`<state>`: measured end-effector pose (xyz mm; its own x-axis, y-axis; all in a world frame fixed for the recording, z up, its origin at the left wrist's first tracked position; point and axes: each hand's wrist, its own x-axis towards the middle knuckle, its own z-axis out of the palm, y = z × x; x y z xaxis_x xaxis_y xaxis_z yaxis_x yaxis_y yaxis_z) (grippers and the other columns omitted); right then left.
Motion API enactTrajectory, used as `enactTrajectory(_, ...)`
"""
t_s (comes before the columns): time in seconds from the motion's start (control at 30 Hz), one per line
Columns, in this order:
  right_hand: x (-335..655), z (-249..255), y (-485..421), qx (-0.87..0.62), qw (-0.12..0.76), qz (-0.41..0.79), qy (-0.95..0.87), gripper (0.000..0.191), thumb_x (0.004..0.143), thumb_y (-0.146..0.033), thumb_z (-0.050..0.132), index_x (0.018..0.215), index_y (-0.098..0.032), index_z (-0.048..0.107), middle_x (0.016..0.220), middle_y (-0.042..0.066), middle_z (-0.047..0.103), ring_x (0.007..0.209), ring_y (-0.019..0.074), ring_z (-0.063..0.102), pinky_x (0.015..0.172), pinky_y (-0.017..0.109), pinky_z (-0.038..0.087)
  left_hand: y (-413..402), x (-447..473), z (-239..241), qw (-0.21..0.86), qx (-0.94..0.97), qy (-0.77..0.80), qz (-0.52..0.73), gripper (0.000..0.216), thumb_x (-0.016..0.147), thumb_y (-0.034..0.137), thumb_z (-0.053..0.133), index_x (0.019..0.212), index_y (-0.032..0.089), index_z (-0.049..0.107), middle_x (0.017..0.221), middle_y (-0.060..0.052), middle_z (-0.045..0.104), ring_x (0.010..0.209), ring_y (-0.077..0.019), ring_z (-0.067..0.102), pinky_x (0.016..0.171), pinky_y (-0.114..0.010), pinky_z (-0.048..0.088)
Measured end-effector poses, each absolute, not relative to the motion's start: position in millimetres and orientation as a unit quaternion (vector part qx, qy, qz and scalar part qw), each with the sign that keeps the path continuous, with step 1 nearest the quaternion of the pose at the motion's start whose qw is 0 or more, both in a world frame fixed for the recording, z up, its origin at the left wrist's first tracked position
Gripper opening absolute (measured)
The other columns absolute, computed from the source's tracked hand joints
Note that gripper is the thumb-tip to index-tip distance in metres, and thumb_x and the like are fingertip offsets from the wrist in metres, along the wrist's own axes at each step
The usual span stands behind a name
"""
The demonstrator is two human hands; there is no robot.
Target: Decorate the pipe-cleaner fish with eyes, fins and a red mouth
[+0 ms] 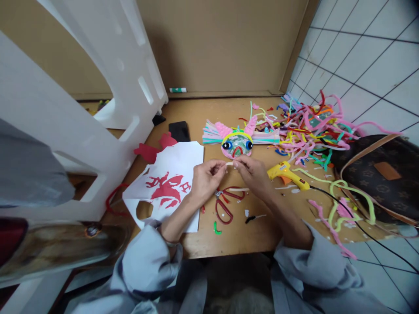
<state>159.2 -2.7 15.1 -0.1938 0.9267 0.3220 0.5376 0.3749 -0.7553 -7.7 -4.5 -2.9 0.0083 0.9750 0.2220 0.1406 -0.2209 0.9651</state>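
Observation:
Between my left hand [208, 176] and my right hand [253, 174] stretches a short cream-white strip [229, 164], perhaps a piece of pipe cleaner; each hand pinches one end. Just beyond my fingertips lies a craft figure [237, 145] with googly eyes, pink ears, a red mouth and striped bundles out to both sides. Red-handled scissors [225, 217] rest on the table below my hands, their blades partly hidden by my left hand. A yellow glue gun [288, 174] lies to the right of my right hand.
White paper with red cut-outs [183, 161] lies left. Tangled pipe cleaners [314, 126] heap at the back right beside a brown bag [379, 174]. A black phone [178, 131] and a green-white glue stick or marker [177, 90] lie behind. The glue gun's cord [356, 222] runs off right.

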Motion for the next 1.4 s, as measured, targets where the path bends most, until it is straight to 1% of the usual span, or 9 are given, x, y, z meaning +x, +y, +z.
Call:
enactTrajectory(0.1,156.6,12.8,-4.1,-0.509,0.393,0.237,-0.728,0.022,0.087,-0.033,0.048,0.077,-0.019,0.063,0.061,-0.002,0.052,0.058,0.0127,0.043,0.059,0.025,0.032,-3.0,-4.4,-1.8,0.495,0.507,0.475,0.522,0.026,0.068,0.038,0.079,0.073,0.015,0.069,0.054,0.003,0.061,0.046,-0.008,0.049,0.05,-0.021,0.041)
enactTrajectory(0.17,155.2,10.4,-4.9,-0.519,0.398,0.235,-0.719,0.023,0.088,-0.034,0.049,0.077,-0.019,0.063,0.059,-0.002,0.052,0.057,0.0124,0.042,0.058,0.025,0.031,-2.2,-2.6,-1.7,0.54,0.47,0.462,0.523,0.032,0.065,0.041,0.081,0.075,0.014,0.068,0.053,0.003,0.059,0.045,-0.0071,0.049,0.048,-0.02,0.041)
enactTrajectory(0.27,154.4,7.3,-4.5,-0.53,0.414,0.254,-0.695,0.023,0.087,-0.036,0.05,0.076,-0.019,0.062,0.058,-0.003,0.049,0.056,0.0119,0.041,0.057,0.026,0.03,-1.8,-1.1,-2.7,0.579,0.434,0.433,0.537,0.042,0.06,0.045,0.085,0.081,0.014,0.067,0.06,0.002,0.064,0.05,-0.0071,0.054,0.05,-0.019,0.045)
enactTrajectory(0.37,155.3,7.8,-2.7,-0.528,0.432,0.314,-0.66,0.025,0.085,-0.04,0.051,0.073,-0.019,0.06,0.056,-0.005,0.044,0.054,0.0106,0.037,0.054,0.025,0.028,-3.0,-1.1,-2.7,0.582,0.441,0.399,0.555,0.045,0.061,0.046,0.086,0.088,0.014,0.068,0.07,0.0,0.069,0.056,-0.0081,0.059,0.054,-0.02,0.049)
enactTrajectory(0.53,157.7,13.8,-1.1,-0.5,0.454,0.428,-0.601,0.029,0.078,-0.047,0.058,0.07,-0.019,0.057,0.052,-0.007,0.036,0.051,0.008,0.028,0.049,0.024,0.02,-8.1,-4.2,1.4,0.547,0.513,0.394,0.531,0.037,0.071,0.045,0.081,0.09,0.015,0.075,0.074,-0.003,0.072,0.061,-0.0102,0.062,0.063,-0.023,0.053)
enactTrajectory(0.67,160.3,15.3,-0.1,-0.492,0.464,0.472,-0.566,0.031,0.075,-0.05,0.063,0.072,-0.018,0.061,0.048,-0.009,0.032,0.048,0.0068,0.024,0.047,0.024,0.016,-9.7,-9.2,5.0,0.472,0.601,0.394,0.51,0.025,0.081,0.037,0.073,0.098,0.019,0.079,0.079,-0.005,0.076,0.065,-0.0126,0.065,0.071,-0.026,0.054)
enactTrajectory(0.83,160.7,17.7,0.0,-0.484,0.468,0.498,-0.546,0.034,0.072,-0.051,0.066,0.074,-0.017,0.065,0.046,-0.01,0.03,0.046,0.0061,0.024,0.047,0.024,0.015,-7.4,-12.6,4.2,0.356,0.695,0.379,0.497,0.012,0.08,0.025,0.073,0.088,0.025,0.081,0.085,-0.006,0.079,0.072,-0.0164,0.069,0.077,-0.028,0.055)
enactTrajectory(1.17,160.3,17.7,-1.3,-0.482,0.467,0.508,-0.54,0.035,0.072,-0.05,0.065,0.076,-0.016,0.067,0.047,-0.01,0.031,0.047,0.006,0.024,0.047,0.024,0.015,-2.4,-18.6,-6.5,0.3,0.754,0.35,0.468,0.018,0.088,0.035,0.065,0.091,0.023,0.079,0.094,-0.009,0.077,0.085,-0.0182,0.072,0.083,-0.03,0.057)
enactTrajectory(1.4,160.1,17.2,0.0,-0.486,0.457,0.54,-0.513,0.036,0.069,-0.051,0.069,0.077,-0.016,0.065,0.042,-0.012,0.029,0.04,0.0037,0.018,0.043,0.023,0.011,0.7,-22.2,-10.5,0.266,0.785,0.324,0.457,0.018,0.091,0.031,0.062,0.093,0.023,0.078,0.096,-0.01,0.076,0.09,-0.0171,0.071,0.082,-0.027,0.056)
